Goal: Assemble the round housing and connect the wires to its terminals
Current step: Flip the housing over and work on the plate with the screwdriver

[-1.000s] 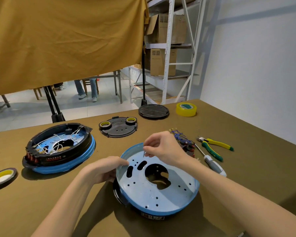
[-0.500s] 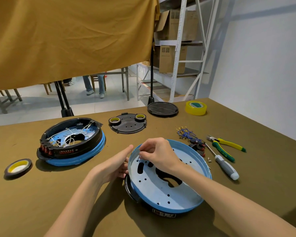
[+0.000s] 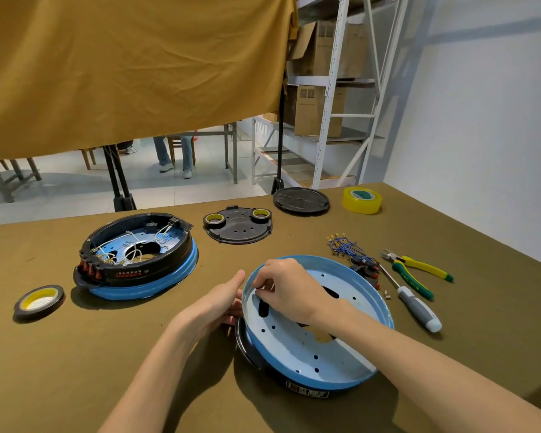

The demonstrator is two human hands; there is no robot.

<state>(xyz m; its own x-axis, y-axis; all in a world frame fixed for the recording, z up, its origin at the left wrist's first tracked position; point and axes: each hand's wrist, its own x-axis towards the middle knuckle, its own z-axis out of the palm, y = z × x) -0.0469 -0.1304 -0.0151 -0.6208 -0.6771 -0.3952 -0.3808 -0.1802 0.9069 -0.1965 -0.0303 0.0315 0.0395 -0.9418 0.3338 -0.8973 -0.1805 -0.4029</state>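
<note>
A round blue metal pan (image 3: 322,348), smooth and dotted with holes, sits on a black ring at the near middle of the olive cloth counter (image 3: 60,364). The left hand (image 3: 214,304) rests with straight fingers against its rim, while the right hand (image 3: 289,289) pinches something tiny inside it. White walls and metal shelving (image 3: 334,89) stand behind.

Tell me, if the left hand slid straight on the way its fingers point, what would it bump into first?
Almost at once the left hand would meet the raised rim of the round blue metal pan, since its straight fingers already lie against that rim's left side; whether they press or only touch it is unclear.
</note>
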